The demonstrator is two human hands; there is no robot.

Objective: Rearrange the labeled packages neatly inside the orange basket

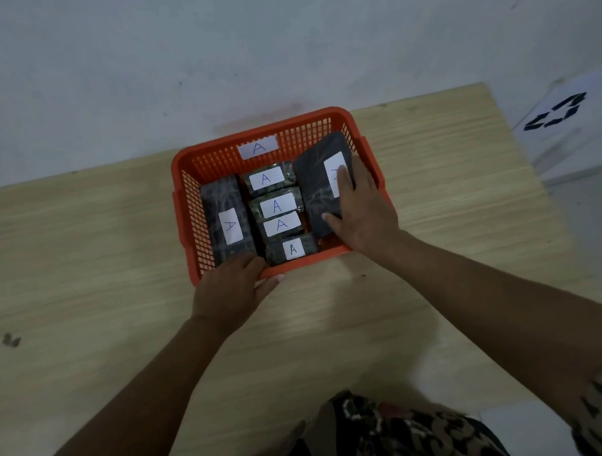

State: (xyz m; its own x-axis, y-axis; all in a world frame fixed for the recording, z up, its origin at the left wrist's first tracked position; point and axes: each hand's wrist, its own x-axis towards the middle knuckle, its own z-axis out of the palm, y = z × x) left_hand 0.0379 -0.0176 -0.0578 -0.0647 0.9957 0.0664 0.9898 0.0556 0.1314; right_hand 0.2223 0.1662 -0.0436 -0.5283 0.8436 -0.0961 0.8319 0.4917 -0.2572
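Sitting near the far edge of a pale wooden table (71,252), the orange basket (183,218) held six dark wrapped packages, each with a white label marked "A", and a matching label (258,147) hung on its far wall. A long package (225,221) lay along the left wall, four smaller ones (277,211) ran in a column down the middle, and a large package (319,185) stood tilted against the right wall. The right hand (359,218) lay on that tilted package, fingers extended and close together across its label, thumb touching its near corner. The left hand (230,291) gripped the basket's near rim, fingers curled over into the basket, thumb outside. Behind the table rose a scuffed grey-white wall (126,60) with dark ink spots. A white box (578,124) bearing a recycling symbol stood beyond the right edge. Camouflage-patterned clothing (370,439) filled the bottom.
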